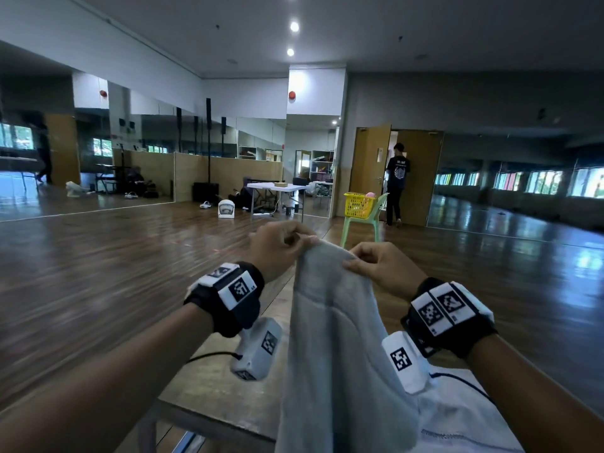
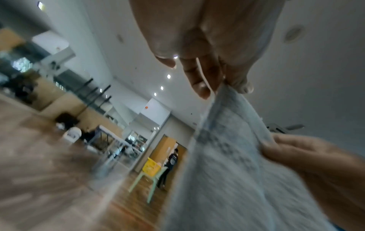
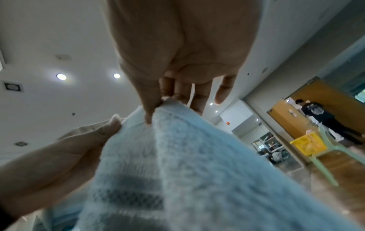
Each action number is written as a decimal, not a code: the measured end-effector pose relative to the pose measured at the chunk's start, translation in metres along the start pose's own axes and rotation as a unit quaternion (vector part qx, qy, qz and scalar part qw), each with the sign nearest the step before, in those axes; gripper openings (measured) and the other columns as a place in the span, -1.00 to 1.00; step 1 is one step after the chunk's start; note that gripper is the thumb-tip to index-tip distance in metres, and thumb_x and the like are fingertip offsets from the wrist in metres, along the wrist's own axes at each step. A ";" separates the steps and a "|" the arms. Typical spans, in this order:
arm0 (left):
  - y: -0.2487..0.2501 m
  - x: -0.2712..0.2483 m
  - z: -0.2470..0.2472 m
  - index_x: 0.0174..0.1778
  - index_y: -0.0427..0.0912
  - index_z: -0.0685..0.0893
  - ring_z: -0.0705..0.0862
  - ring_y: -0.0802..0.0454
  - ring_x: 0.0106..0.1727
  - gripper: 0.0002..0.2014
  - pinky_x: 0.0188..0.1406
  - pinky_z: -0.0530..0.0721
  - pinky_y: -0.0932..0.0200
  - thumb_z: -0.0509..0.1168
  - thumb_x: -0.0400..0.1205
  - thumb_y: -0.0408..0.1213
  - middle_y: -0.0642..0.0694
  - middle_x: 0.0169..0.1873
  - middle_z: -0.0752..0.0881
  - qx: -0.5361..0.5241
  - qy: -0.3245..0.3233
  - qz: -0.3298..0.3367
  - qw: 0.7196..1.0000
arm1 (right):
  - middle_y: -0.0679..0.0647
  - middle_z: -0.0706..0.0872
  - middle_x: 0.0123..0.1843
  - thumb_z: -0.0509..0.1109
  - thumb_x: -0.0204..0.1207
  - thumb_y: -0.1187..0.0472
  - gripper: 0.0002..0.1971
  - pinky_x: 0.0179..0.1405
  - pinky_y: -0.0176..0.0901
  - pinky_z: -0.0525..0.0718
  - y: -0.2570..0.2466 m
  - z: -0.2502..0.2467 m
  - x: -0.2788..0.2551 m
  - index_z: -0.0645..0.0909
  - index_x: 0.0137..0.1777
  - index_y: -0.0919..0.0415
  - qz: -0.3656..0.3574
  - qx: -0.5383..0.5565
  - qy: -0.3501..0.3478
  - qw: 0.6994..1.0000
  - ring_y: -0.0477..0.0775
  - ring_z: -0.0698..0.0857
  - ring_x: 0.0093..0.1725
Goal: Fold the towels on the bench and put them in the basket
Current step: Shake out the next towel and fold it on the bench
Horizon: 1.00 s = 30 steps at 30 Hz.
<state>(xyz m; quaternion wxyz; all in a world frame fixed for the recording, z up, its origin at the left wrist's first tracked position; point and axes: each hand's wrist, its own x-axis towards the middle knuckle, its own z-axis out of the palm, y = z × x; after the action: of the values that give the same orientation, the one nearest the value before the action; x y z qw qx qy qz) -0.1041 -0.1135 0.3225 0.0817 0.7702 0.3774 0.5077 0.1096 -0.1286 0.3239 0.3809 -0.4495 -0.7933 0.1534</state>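
A pale grey-blue towel [image 1: 336, 338] hangs in front of me, held up by its top edge. My left hand [image 1: 287, 241] pinches the left end of that edge between thumb and fingers, and my right hand [image 1: 366, 261] pinches it close beside. The towel [image 2: 227, 164] drops from my left hand [image 2: 221, 87] in the left wrist view. My right hand [image 3: 158, 107] pinches the towel [image 3: 177, 164] in the right wrist view. A yellow basket [image 1: 359, 204] sits on a green chair [image 1: 362, 223] far ahead. The wooden bench [image 1: 228, 387] lies under my arms.
Another white cloth [image 1: 457, 420] lies on the bench at lower right. A person [image 1: 397, 183] stands at the wooden door [image 1: 369, 158] behind the chair. A white folding table [image 1: 277, 188] and a small white fan [image 1: 225, 209] stand on the wide wooden floor [image 1: 114, 256].
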 end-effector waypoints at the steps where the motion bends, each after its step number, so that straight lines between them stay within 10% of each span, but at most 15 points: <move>1: 0.000 0.003 -0.006 -0.09 -0.18 0.75 0.72 0.06 -0.19 -0.89 -0.23 0.68 0.31 0.38 0.55 -0.23 -0.06 -0.20 0.77 0.014 0.004 0.015 1.000 | 0.24 0.78 -0.08 0.45 0.48 0.20 -0.89 0.01 0.06 0.67 0.002 -0.005 0.000 0.71 -0.11 0.24 0.008 -0.019 -0.008 1.000 0.07 0.72 -0.13; 12: 0.011 0.011 -0.062 -0.13 -0.21 0.69 0.63 0.24 -0.25 -0.89 -0.35 0.51 0.56 0.37 0.57 -0.23 0.01 -0.22 0.70 0.090 0.081 0.038 0.992 | -0.23 0.68 -0.21 0.42 0.45 -0.04 -0.90 0.26 0.03 0.43 0.022 -0.058 -0.039 0.61 -0.27 -0.16 0.115 -0.277 -0.045 0.953 -0.14 0.62 -0.07; 20: 0.039 0.015 -0.105 -0.05 -0.25 0.61 0.61 0.05 -0.17 -0.93 -0.36 0.48 0.47 0.32 0.59 -0.34 -0.07 -0.16 0.66 0.119 0.073 0.041 0.989 | -0.13 0.71 -0.21 0.42 0.47 0.09 -0.82 0.12 0.21 0.61 -0.014 -0.116 -0.067 0.54 -0.29 -0.20 0.094 -0.286 0.022 0.953 0.01 0.69 -0.10; 30: 0.084 0.035 -0.184 0.00 -0.30 0.72 0.61 0.03 -0.22 -0.79 -0.17 0.53 0.19 0.33 0.59 -0.23 -0.12 -0.16 0.74 0.251 0.090 0.125 0.956 | 0.10 0.72 -0.16 0.41 0.50 0.26 -0.86 -0.15 -0.06 0.62 -0.109 -0.171 -0.056 0.59 -0.22 0.00 -0.012 -0.227 0.117 0.967 0.16 0.68 -0.12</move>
<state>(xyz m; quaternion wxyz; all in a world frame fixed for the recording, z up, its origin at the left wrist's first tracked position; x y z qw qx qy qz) -0.2106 -0.1968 0.4773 -0.2126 0.7581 0.3992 0.4698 0.1883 -0.2521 0.4746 0.3604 -0.5293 -0.7629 -0.0893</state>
